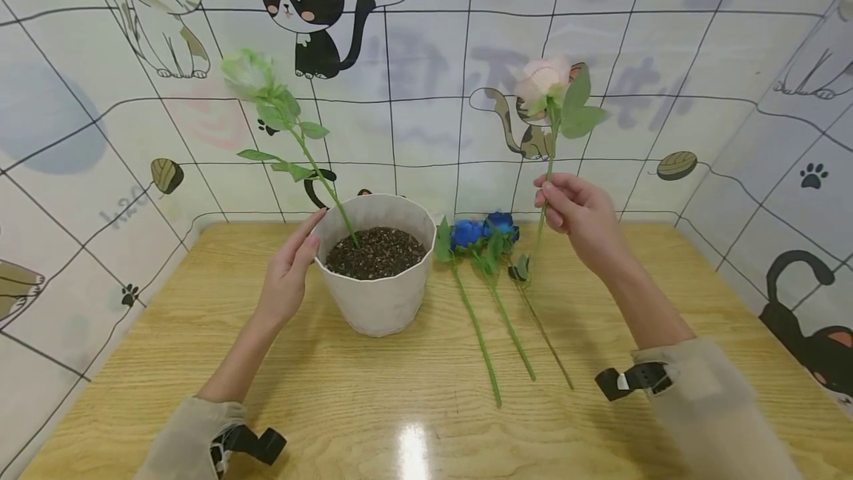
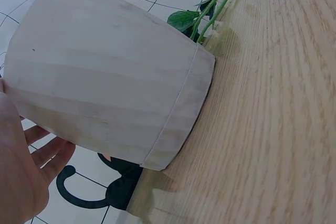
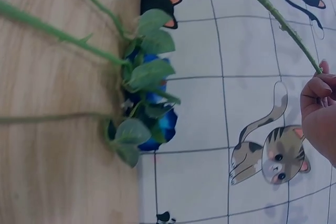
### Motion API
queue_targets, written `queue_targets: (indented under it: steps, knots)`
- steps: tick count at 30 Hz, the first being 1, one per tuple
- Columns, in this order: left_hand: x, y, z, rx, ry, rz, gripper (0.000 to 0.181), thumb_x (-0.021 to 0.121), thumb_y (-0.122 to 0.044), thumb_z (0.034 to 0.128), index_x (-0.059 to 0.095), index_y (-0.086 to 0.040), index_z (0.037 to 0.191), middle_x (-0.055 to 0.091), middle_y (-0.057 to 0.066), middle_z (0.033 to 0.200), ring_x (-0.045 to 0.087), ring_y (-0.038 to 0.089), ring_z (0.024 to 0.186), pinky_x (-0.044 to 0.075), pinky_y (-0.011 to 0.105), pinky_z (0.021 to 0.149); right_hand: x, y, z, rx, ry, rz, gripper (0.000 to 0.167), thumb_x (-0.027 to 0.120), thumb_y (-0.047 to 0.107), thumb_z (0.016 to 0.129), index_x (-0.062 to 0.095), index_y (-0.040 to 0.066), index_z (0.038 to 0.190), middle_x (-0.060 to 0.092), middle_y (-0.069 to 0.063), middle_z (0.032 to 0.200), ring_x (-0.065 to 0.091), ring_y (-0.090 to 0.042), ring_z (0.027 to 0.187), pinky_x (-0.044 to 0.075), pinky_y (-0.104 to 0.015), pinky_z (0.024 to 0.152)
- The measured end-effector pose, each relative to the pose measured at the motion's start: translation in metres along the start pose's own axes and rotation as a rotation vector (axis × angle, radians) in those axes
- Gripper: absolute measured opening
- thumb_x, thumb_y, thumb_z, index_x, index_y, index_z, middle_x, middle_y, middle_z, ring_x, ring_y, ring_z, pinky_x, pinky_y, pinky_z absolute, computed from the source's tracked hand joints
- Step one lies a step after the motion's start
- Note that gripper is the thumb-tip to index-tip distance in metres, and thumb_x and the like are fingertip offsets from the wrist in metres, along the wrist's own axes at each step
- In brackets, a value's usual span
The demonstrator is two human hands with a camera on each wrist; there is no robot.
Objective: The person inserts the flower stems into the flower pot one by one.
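A white flowerpot (image 1: 376, 306) filled with dark soil (image 1: 380, 254) stands on the table. One pale green-white artificial rose (image 1: 248, 76) is stuck in the soil, leaning left. My left hand (image 1: 288, 272) rests against the pot's left side with extended fingers; in the left wrist view its fingers touch the pot wall (image 2: 105, 72). Right of the pot, my right hand (image 1: 578, 213) pinches the stem of a pale pink rose (image 1: 543, 81) and holds it upright above the table. In the right wrist view the green stem (image 3: 273, 11) runs down from the fingers.
Blue roses (image 1: 468, 233) lie right of the pot, stems toward me. Beside them lies a thinner brownish stem (image 1: 546, 332), whose flower head I cannot make out. Behind the wooden table (image 1: 360, 406) hangs a white gridded backdrop (image 1: 426, 58) with cartoon cats.
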State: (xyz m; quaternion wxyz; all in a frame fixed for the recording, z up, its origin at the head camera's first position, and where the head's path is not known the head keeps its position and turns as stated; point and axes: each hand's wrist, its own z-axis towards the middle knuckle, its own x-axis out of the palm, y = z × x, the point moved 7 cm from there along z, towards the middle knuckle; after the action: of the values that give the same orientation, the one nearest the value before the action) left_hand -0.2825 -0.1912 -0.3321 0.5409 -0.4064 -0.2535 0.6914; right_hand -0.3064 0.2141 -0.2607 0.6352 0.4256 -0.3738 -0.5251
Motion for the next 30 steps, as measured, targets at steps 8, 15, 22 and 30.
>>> queue_targets:
  steps: [8,15,22,30]
  knots:
    - [0.0,0.0,0.0,0.008,-0.005,-0.023,0.043,0.039,-0.019,0.1105,0.048,-0.015,0.152,0.045,0.001,0.155,0.043,0.023,0.138,0.041,0.02,0.102,0.033,0.025,0.017,-0.106,0.018,0.129,0.016,0.054,0.013,0.105,0.056,-0.003,0.105,0.063,-0.004,0.08,0.039,-0.012,0.055,0.018,-0.03,0.055]
    - [0.001,0.0,0.0,0.025,-0.006,-0.042,0.043,0.038,-0.017,0.1105,0.047,-0.013,0.152,0.047,0.005,0.153,0.048,0.024,0.133,0.043,0.02,0.101,0.059,0.045,0.031,-0.165,0.03,0.143,0.012,0.053,0.013,0.106,0.058,0.002,0.106,0.062,-0.004,0.079,0.041,-0.013,0.054,0.021,-0.028,0.052]
    - [0.001,-0.001,0.0,0.03,-0.021,-0.043,0.042,0.039,-0.016,0.1101,0.048,-0.011,0.151,0.052,0.01,0.148,0.053,0.024,0.125,0.044,0.02,0.099,0.082,0.061,0.046,-0.214,0.021,0.188,0.012,0.051,0.01,0.106,0.058,0.001,0.107,0.062,-0.004,0.076,0.04,-0.014,0.054,0.027,-0.024,0.051]
    - [0.001,-0.001,0.0,0.034,-0.038,-0.015,0.042,0.04,-0.016,0.1098,0.049,-0.012,0.151,0.051,0.007,0.15,0.051,0.023,0.128,0.042,0.02,0.1,0.109,0.072,0.067,-0.208,-0.011,0.18,0.012,0.05,0.01,0.106,0.059,0.002,0.104,0.06,-0.006,0.076,0.041,-0.014,0.055,0.029,-0.025,0.052]
